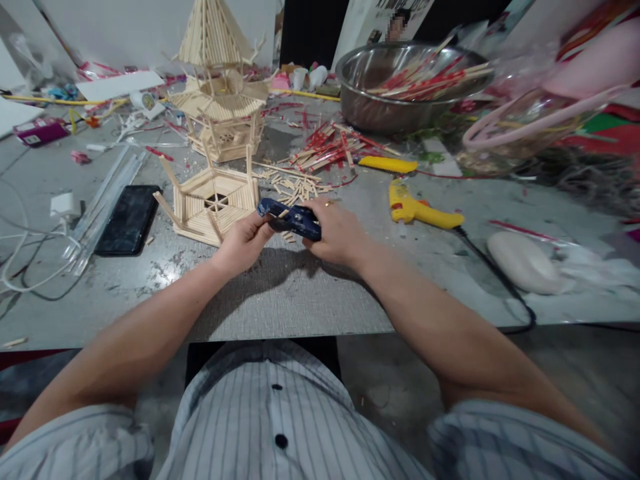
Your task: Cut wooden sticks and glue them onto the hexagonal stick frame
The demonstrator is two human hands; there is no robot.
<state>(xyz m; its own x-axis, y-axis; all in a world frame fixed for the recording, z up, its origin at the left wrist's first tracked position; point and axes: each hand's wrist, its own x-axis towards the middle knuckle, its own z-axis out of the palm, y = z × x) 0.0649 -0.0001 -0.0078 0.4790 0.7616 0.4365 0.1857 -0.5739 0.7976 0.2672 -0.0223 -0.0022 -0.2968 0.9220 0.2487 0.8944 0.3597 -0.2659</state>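
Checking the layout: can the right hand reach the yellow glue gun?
Probably yes: nothing seems to block the right hand from the yellow glue gun, though the hand grips a dark blue hand tool.

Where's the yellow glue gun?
In the head view, the yellow glue gun lies on the table, right of the right hand and just below the yellow-handled tool.

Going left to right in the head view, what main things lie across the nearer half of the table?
White plastic charger plug → black rectangular phone → hexagonal pale wooden-stick base → dark blue hand tool in the right hand → yellow glue gun → off-white oval object.
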